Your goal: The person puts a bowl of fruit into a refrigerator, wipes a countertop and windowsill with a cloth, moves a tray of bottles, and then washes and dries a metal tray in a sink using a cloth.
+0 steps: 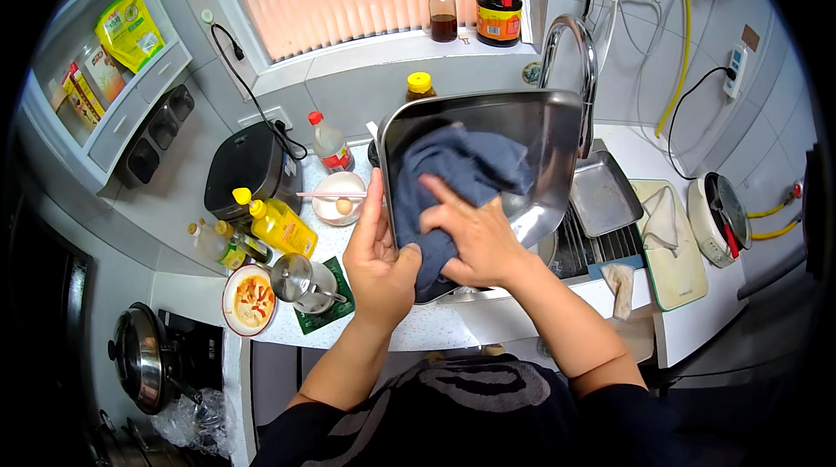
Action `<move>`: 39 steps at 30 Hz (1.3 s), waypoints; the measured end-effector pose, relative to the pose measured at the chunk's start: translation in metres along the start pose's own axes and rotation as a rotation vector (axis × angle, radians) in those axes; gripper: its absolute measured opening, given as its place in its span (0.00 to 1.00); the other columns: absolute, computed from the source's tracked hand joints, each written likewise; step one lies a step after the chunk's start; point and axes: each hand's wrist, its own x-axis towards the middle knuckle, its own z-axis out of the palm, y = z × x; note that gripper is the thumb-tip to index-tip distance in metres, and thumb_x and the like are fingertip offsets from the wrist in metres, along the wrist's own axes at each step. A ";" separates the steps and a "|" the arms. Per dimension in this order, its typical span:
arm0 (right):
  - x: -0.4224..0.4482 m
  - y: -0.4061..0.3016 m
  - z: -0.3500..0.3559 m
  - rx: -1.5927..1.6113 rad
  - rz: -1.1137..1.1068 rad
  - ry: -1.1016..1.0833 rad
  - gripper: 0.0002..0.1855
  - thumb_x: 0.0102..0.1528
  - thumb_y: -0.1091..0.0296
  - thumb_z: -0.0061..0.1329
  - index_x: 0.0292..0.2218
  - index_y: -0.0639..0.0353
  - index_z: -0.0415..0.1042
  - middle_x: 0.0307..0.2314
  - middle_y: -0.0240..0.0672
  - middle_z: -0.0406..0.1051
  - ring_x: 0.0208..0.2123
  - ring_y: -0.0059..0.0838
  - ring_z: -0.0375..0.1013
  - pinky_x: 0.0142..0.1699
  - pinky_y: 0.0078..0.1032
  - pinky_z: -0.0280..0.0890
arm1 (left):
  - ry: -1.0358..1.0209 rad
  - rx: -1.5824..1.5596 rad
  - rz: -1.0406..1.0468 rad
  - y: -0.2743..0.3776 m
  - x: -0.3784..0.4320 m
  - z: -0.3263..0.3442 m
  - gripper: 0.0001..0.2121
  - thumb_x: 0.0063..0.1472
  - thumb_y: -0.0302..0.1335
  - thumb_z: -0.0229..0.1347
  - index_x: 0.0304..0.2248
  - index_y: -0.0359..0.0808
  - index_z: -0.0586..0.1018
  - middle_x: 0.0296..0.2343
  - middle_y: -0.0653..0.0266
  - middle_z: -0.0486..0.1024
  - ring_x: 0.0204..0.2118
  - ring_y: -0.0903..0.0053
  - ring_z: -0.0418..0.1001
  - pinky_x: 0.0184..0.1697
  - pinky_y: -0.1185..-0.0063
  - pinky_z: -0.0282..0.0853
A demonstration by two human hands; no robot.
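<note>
A deep rectangular stainless-steel pan (548, 134) is tilted up in front of me, its inside facing me. My left hand (382, 264) grips the pan's left edge, the thumb over the rim and the fingers behind it. Inside the pan, a dark blue cloth (483, 150) lies bunched against the bottom and left wall. My right hand (473, 235) presses on this cloth with the fingers spread, and part of the cloth hangs down near my left thumb. Behind the pan's right side rises the chrome faucet (591, 62); most of the sink is hidden.
Left of the pan stand a bowl (320, 209) with an egg and chopsticks, a yellow pump bottle (287, 232), a glass pitcher (320, 290), a bowl of food (251, 300) and a black rice cooker (235, 173). To the right are a metal tray (601, 196), a cutting board (682, 271) and an electric pot (708, 225).
</note>
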 end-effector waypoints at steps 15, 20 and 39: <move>-0.025 0.006 0.011 0.041 0.341 0.379 0.18 0.38 0.71 0.42 0.34 0.68 0.58 0.50 0.66 0.40 0.50 0.58 0.46 0.54 0.42 0.42 | 0.121 0.047 0.057 0.006 -0.008 0.015 0.35 0.36 0.09 0.38 0.51 0.24 0.51 0.47 0.53 0.59 0.49 0.73 0.60 0.51 0.80 0.52; -0.026 -0.039 -0.005 0.098 0.122 0.089 0.19 0.32 0.69 0.48 0.30 0.61 0.60 0.51 0.51 0.47 0.45 0.52 0.55 0.45 0.41 0.53 | 0.103 -0.094 -0.002 -0.002 -0.002 0.008 0.34 0.38 0.10 0.37 0.51 0.22 0.49 0.49 0.49 0.54 0.52 0.70 0.55 0.53 0.80 0.48; -0.024 -0.019 0.008 0.080 0.203 0.286 0.18 0.35 0.69 0.45 0.30 0.68 0.60 0.46 0.69 0.48 0.41 0.56 0.55 0.48 0.39 0.52 | 0.114 0.002 0.096 0.001 -0.013 0.010 0.34 0.38 0.09 0.37 0.51 0.22 0.50 0.49 0.49 0.55 0.52 0.69 0.56 0.53 0.79 0.49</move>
